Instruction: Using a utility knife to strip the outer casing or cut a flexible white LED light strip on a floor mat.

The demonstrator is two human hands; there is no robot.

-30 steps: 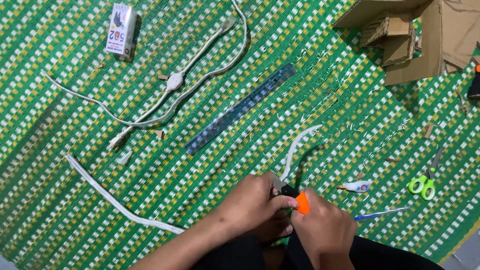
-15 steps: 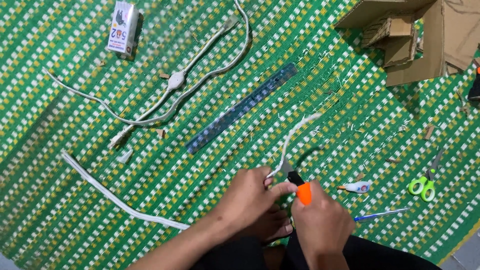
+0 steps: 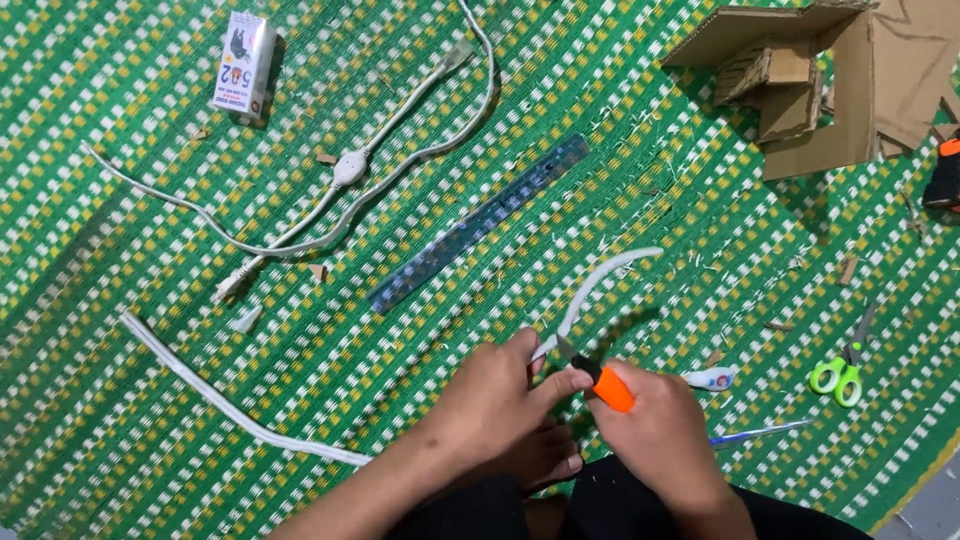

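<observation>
My left hand [image 3: 500, 395] pinches the near end of a short white flat cable piece [image 3: 598, 282] that curves up and away to the right. In my right hand [image 3: 655, 430] sits an orange-handled cutter [image 3: 606, 387], whose blade tip rests against the cable right at my left thumb. Both hands are low in the view, just above my lap, over a green woven mat [image 3: 300, 420].
A blue transparent ruler [image 3: 478, 224] lies diagonally mid-mat. A white cord with an inline switch [image 3: 349, 168] loops at upper left, beside a small box [image 3: 243, 64]. A long white strip [image 3: 225, 397] lies left. Green scissors [image 3: 845, 368], a glue tube [image 3: 710, 378], a pen [image 3: 760, 432] and cardboard [image 3: 830, 80] sit right.
The free end of the white cable piece has swung up and to the right. My hands have shifted slightly, with the cutter blade now against the cable.
</observation>
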